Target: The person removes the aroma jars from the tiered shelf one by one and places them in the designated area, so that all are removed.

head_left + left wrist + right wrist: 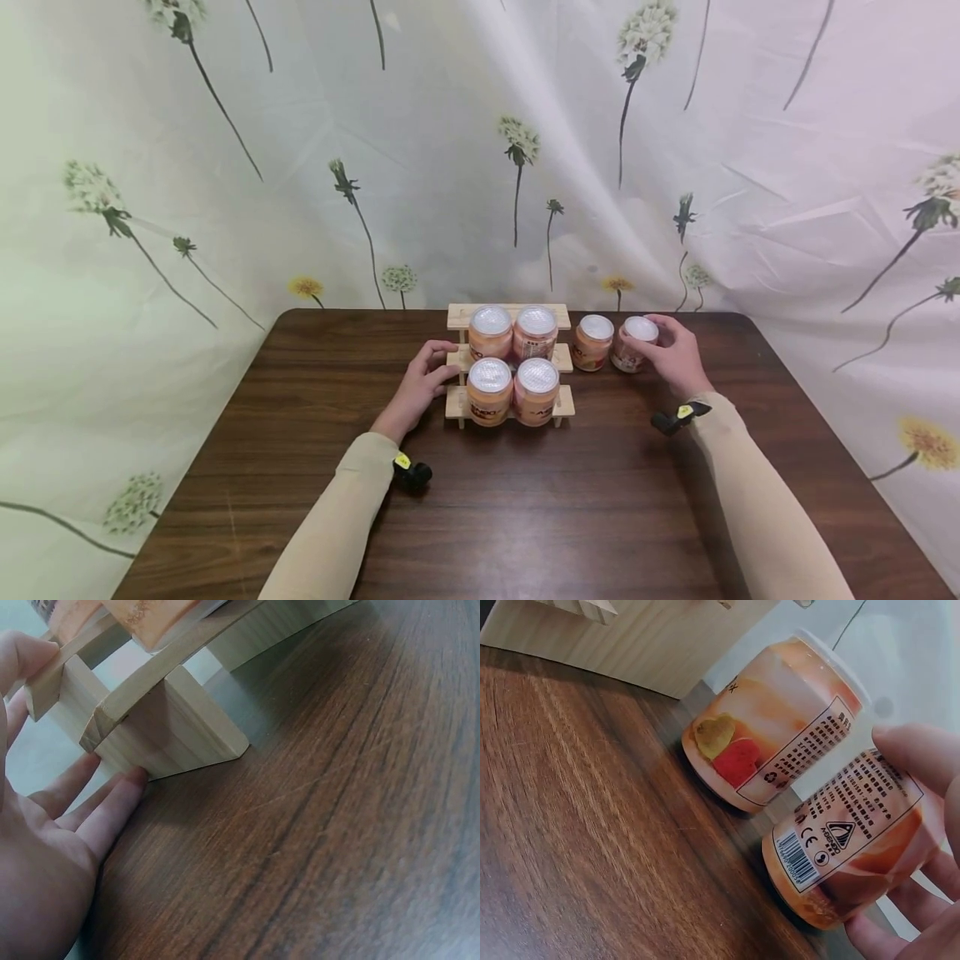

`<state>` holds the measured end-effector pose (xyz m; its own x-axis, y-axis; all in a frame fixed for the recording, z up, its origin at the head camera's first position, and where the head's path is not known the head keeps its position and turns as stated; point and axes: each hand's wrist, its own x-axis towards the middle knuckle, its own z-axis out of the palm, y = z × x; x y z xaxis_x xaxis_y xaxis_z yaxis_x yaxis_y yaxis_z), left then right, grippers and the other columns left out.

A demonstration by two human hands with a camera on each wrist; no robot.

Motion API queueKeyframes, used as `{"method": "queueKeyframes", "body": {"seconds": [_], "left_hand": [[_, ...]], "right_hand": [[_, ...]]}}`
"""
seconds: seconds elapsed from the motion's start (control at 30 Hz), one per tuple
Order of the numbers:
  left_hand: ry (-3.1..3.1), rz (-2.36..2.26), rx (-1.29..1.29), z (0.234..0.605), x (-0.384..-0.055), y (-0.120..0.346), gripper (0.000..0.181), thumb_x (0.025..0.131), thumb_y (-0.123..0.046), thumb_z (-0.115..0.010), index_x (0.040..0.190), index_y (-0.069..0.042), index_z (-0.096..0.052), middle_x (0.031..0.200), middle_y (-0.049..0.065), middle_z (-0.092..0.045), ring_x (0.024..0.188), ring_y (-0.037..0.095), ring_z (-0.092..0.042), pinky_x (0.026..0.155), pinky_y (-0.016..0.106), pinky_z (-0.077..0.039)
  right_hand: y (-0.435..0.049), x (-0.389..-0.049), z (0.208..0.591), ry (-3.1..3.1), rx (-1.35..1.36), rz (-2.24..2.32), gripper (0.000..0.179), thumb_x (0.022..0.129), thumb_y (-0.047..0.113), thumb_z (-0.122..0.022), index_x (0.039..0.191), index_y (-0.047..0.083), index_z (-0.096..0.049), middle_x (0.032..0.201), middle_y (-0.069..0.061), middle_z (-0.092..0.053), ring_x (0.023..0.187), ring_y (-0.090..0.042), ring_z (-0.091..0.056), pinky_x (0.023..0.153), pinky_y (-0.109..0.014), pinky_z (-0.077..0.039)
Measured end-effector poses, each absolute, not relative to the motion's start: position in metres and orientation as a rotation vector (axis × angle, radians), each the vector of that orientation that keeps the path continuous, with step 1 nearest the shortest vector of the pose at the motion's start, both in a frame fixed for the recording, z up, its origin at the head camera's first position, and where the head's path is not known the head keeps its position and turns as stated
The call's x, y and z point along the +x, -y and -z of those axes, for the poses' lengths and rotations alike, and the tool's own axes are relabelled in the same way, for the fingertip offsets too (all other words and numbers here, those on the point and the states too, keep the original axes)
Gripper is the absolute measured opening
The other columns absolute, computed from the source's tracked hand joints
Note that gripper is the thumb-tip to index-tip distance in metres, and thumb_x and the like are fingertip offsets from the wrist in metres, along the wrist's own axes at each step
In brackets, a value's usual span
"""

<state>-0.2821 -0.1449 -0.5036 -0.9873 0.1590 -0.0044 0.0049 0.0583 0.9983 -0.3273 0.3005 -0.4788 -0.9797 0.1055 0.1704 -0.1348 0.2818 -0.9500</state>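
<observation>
The right hand (679, 358) had its thumb on one side and its fingers round the other, gripping a jar (847, 840) near its lid. The jar's base was at the tabletop, though whether it touched could not be told. The left hand's fingers (112, 814) were spread and fairly straight, their tips touching the end of a wooden rack (187, 735) at its side panel and step ends, without closing round it.

Just left of the gripped jar stood a second jar (772, 724), upright beside the rack. On the rack, four jars (491, 402) with clear lids stood in pairs, two on the lowest step and two on the middle one. Beneath everything lay a dark wood table (525, 517), and behind it hung a dandelion-print cloth (450, 167).
</observation>
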Motion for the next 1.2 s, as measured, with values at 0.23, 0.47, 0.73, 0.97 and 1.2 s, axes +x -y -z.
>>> {"method": "queueKeyframes", "body": {"seconds": [0.23,0.47,0.73,0.97,1.2], "left_hand": [[-2.210,-2.065,0.170,0.504,-0.282,0.145,0.038,0.104,-0.018,-0.064,0.140,-0.012,-0.052,0.147,0.017,-0.052,0.122,0.029,-0.058,0.088,0.035,-0.053],[-2.211,-2.078,0.181,0.506,-0.285,0.145,0.038,0.104,-0.016,-0.063,0.140,-0.011,-0.052,0.147,0.019,-0.053,0.123,0.029,-0.059,0.088,0.035,-0.054],[-2.201,-2.091,0.210,0.506,-0.283,0.145,0.036,0.104,-0.012,-0.062,0.139,-0.009,-0.051,0.145,0.021,-0.054,0.119,0.027,-0.060,0.084,0.033,-0.054],[-2.196,-2.082,0.201,0.506,-0.283,0.146,0.037,0.104,-0.013,-0.062,0.140,-0.010,-0.051,0.148,0.020,-0.052,0.123,0.031,-0.059,0.085,0.035,-0.054],[-2.195,-2.086,0.181,0.505,-0.283,0.144,0.036,0.104,-0.014,-0.063,0.138,-0.010,-0.051,0.147,0.019,-0.053,0.122,0.029,-0.059,0.086,0.034,-0.053]], "right_hand": [[-0.298,-0.323,0.477,2.329,0.018,-1.786,0.062,0.088,0.020,-0.088,0.137,-0.002,-0.058,0.127,-0.014,-0.065,0.107,-0.010,-0.063,0.083,-0.018,-0.052],[-0.290,-0.322,0.476,2.317,-0.037,-1.762,0.063,0.087,0.023,-0.089,0.135,0.000,-0.057,0.126,-0.009,-0.061,0.105,-0.010,-0.062,0.083,-0.018,-0.052],[-0.293,-0.321,0.475,2.399,-0.004,-1.697,0.067,0.089,0.026,-0.087,0.139,0.000,-0.052,0.132,-0.017,-0.056,0.102,-0.010,-0.061,0.080,-0.017,-0.051],[-0.292,-0.314,0.459,2.482,0.042,-1.517,0.085,0.092,0.036,-0.083,0.157,0.003,-0.039,0.155,-0.025,-0.048,0.134,-0.037,-0.052,0.107,-0.045,-0.046],[-0.257,-0.298,0.421,2.343,0.235,-1.485,0.071,0.094,0.026,-0.081,0.153,0.003,-0.048,0.159,-0.018,-0.046,0.149,-0.036,-0.041,0.119,-0.055,-0.035]]}}
